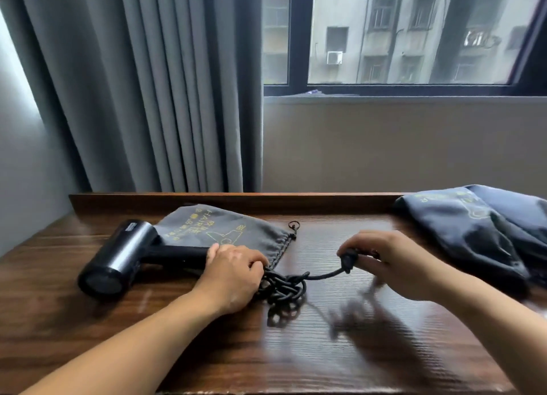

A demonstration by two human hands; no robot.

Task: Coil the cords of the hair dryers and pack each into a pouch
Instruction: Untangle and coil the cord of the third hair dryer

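The fingers of the right hand were curled together and pinched the thick end of the black cord, holding it just above the wood. From there the cord ran leftward in a short taut stretch and then dropped into a loose tangle of loops on the worktop, between the two hands. The fingers of the left hand were bent down and clamped over the butt of the handle of the black hair dryer, just where the cord came out. The dryer lay on its side at the left, barrel towards the near-left, with its handle resting on the lower edge of a grey pouch printed in yellow. That pouch lay flat behind the left hand, its gathered mouth turned right and a small drawstring ring beside it. Dark pouches were heaped at the far right. A grey curtain and a window stood behind.
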